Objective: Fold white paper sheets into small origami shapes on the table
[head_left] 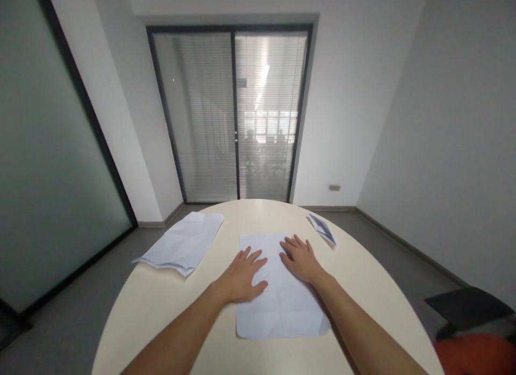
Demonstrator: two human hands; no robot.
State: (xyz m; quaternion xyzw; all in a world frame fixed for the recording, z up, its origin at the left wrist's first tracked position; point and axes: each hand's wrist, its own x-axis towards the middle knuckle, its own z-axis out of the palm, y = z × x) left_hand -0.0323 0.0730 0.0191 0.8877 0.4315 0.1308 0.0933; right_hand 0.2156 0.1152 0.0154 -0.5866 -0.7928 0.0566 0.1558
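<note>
A creased white sheet of paper point(282, 305) lies flat on the round cream table point(161, 305) in front of me. My left hand point(244, 278) rests palm down on the sheet's left edge, fingers spread. My right hand point(300, 259) lies flat on the upper right part of the same sheet, fingers apart. Neither hand grips anything.
A stack of crumpled white sheets point(183, 243) lies at the table's left. A small folded paper piece point(322, 228) sits at the far right. A glass door with blinds point(234, 117) stands behind the table. A dark chair and something orange point(471, 337) are at lower right.
</note>
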